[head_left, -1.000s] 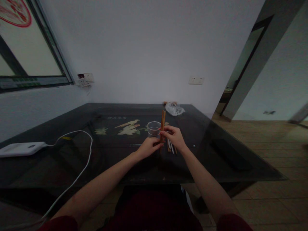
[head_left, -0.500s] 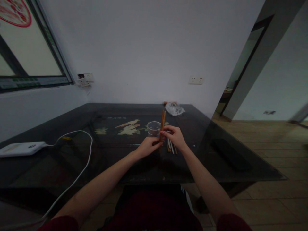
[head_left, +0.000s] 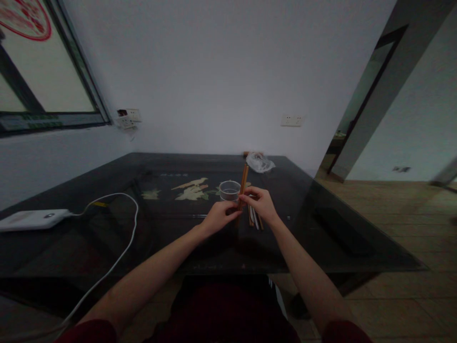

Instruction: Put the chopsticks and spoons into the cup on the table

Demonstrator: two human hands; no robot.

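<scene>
A few brown wooden chopsticks stand nearly upright between my hands, leaning slightly right at the top. My left hand is closed on their lower end. Higher up, my right hand pinches them between thumb and fingers. Just behind my left hand stands a clear plastic cup, its base partly hidden. On the table under my right hand lie several more sticks and white-handled utensils, partly covered by the hand, their exact kind hard to make out.
A crumpled clear plastic bag lies at the back of the dark glossy table. To the left, a white power bank trails a white cable. A dark flat object rests on the right side.
The chopsticks have tilted slightly to the right at the top. Both hands keep their hold in nearly the same place. The whole view has shifted very slightly.
</scene>
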